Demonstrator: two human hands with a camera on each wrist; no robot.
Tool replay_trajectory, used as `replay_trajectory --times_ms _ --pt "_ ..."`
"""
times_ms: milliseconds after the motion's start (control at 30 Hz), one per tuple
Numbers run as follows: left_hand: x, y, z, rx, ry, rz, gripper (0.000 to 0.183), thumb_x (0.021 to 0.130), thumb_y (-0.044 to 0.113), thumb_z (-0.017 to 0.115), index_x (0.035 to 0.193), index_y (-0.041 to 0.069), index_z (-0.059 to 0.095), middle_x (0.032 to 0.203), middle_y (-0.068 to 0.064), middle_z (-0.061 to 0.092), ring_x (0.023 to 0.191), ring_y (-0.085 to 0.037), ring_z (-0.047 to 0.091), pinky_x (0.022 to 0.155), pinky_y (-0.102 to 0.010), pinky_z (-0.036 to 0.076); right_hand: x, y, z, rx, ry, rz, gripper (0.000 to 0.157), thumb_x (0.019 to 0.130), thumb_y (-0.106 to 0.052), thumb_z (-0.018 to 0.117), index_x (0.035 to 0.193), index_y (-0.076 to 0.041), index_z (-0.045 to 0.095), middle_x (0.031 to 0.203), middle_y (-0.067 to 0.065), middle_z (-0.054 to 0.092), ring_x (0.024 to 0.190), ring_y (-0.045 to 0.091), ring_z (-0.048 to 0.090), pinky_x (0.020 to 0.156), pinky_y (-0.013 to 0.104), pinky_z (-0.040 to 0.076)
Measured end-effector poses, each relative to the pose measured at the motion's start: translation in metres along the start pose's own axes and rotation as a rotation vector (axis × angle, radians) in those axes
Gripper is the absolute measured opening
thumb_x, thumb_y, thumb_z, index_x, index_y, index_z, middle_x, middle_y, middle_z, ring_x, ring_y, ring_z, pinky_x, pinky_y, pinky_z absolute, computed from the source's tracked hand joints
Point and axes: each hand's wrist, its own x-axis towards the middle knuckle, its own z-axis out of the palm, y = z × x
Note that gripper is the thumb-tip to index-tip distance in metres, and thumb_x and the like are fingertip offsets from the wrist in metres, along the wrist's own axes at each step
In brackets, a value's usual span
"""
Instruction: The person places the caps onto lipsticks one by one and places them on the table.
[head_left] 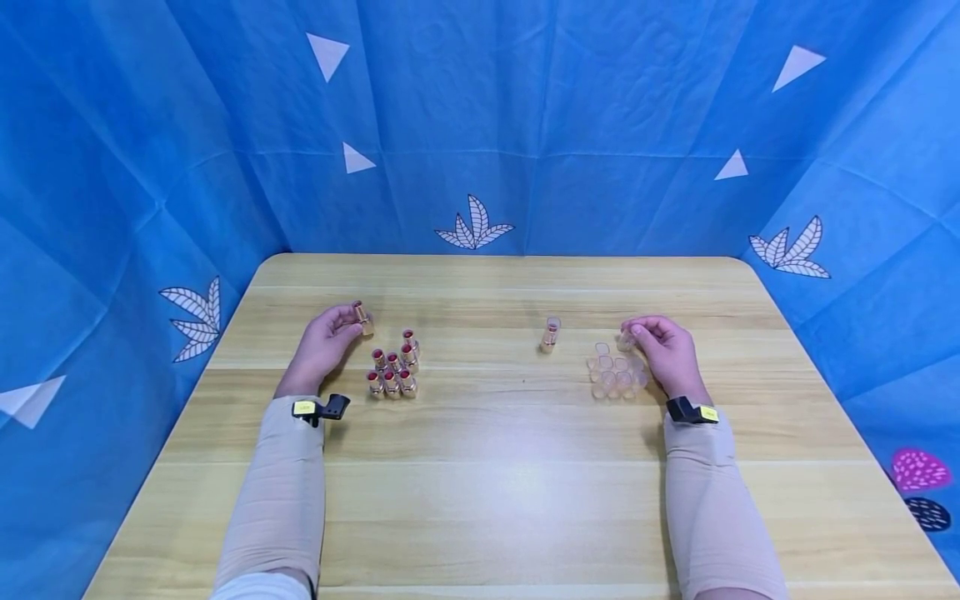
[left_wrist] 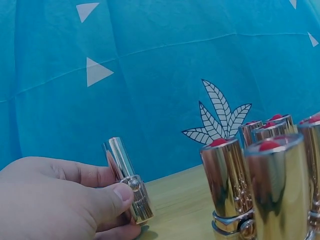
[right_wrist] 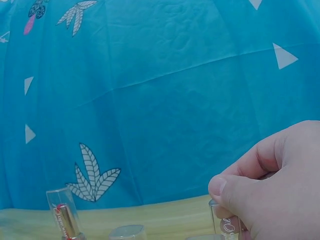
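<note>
My left hand pinches a gold lipstick between thumb and fingers, and the tube leans slightly, close over the table. To its right a cluster of uncapped lipsticks stands upright, red tips showing in gold tubes. With thumb and fingertips my right hand holds a clear lipstick cap that has lettering on it. Several more clear caps stand grouped just left of and below that hand. Between the two groups stands one lipstick with a clear cap over it.
The wooden table has rounded far corners. Blue cloth printed with white triangles and leaves hangs behind it and along both sides. A wrist camera is strapped to each sleeved forearm.
</note>
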Motion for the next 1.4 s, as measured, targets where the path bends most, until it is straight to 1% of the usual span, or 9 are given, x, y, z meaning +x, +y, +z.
replay_trajectory --times_ms 200,400,500,633,767,1000,1133,1200,1400 --pt "-0.001 0.001 -0.002 -0.053 0.019 0.005 0.042 0.082 0.032 0.059 0.118 0.012 0.051 0.11 -0.001 0.057 0.102 -0.014 0.052 0.091 -0.032 0.039 0.001 0.0 0.0 -0.014 0.017 0.0 0.027 0.084 -0.027 0.059 0.097 -0.004 0.062 0.099 0.009 0.063 0.088 0.018 0.06 0.073 0.021 0.048" --pt "-0.004 0.003 -0.005 -0.132 0.032 0.032 0.039 0.083 0.028 0.059 0.119 0.012 0.051 0.111 -0.004 0.057 0.101 -0.015 0.054 0.088 -0.025 0.042 0.0 -0.001 -0.001 0.003 0.038 -0.002 0.025 0.084 -0.024 0.059 0.096 -0.003 0.062 0.098 0.01 0.064 0.089 0.018 0.06 0.073 0.021 0.049" --pt "-0.005 0.006 -0.007 -0.187 0.025 0.039 0.038 0.084 0.025 0.058 0.119 0.012 0.051 0.111 -0.005 0.057 0.102 -0.017 0.054 0.085 -0.021 0.043 -0.001 -0.003 -0.002 0.029 0.067 0.015 0.026 0.084 -0.024 0.059 0.097 -0.002 0.062 0.098 0.011 0.064 0.089 0.018 0.06 0.074 0.021 0.049" --pt "-0.007 0.01 -0.01 -0.259 0.022 0.048 0.035 0.085 0.022 0.058 0.118 0.011 0.05 0.113 -0.008 0.056 0.103 -0.019 0.052 0.084 -0.021 0.044 -0.001 -0.004 -0.003 0.031 0.119 0.015 0.027 0.084 -0.026 0.059 0.098 -0.003 0.062 0.098 0.01 0.064 0.09 0.018 0.06 0.075 0.02 0.048" --pt "-0.009 0.016 -0.012 -0.282 0.035 0.037 0.035 0.084 0.021 0.059 0.116 0.011 0.051 0.113 -0.007 0.056 0.104 -0.018 0.052 0.084 -0.02 0.043 -0.001 -0.004 -0.004 0.041 0.168 -0.01 0.026 0.084 -0.025 0.059 0.097 -0.002 0.062 0.097 0.011 0.064 0.09 0.019 0.06 0.074 0.021 0.049" --pt "-0.014 0.029 -0.014 -0.321 0.032 0.05 0.034 0.086 0.015 0.057 0.119 0.007 0.05 0.114 -0.01 0.054 0.104 -0.02 0.051 0.084 -0.02 0.043 -0.001 -0.008 -0.006 0.164 0.225 0.026 0.026 0.082 -0.018 0.062 0.098 0.003 0.061 0.1 0.016 0.062 0.087 0.023 0.06 0.073 0.025 0.05" --pt "-0.012 0.028 -0.016 -0.3 0.028 0.055 0.037 0.085 0.022 0.057 0.12 0.011 0.05 0.115 -0.009 0.055 0.105 -0.019 0.051 0.084 -0.019 0.043 -0.003 -0.015 -0.007 0.232 0.254 0.015 0.026 0.083 -0.016 0.061 0.098 0.006 0.06 0.101 0.018 0.061 0.088 0.026 0.059 0.075 0.028 0.05" --pt "-0.012 0.032 -0.017 -0.301 0.028 0.059 0.036 0.086 0.021 0.057 0.12 0.012 0.051 0.114 -0.009 0.055 0.105 -0.019 0.051 0.085 -0.021 0.043 -0.002 -0.016 -0.007 0.273 0.275 -0.001 0.027 0.084 -0.016 0.06 0.098 0.007 0.06 0.101 0.02 0.061 0.089 0.028 0.059 0.076 0.029 0.049" --pt "-0.018 0.048 -0.019 -0.37 0.014 0.1 0.034 0.087 0.012 0.056 0.119 0.003 0.05 0.111 -0.013 0.056 0.103 -0.022 0.053 0.083 -0.023 0.045 0.0 -0.024 -0.007 0.495 0.337 0.025 0.031 0.084 -0.016 0.06 0.1 0.01 0.056 0.104 0.022 0.059 0.097 0.031 0.057 0.082 0.033 0.047"
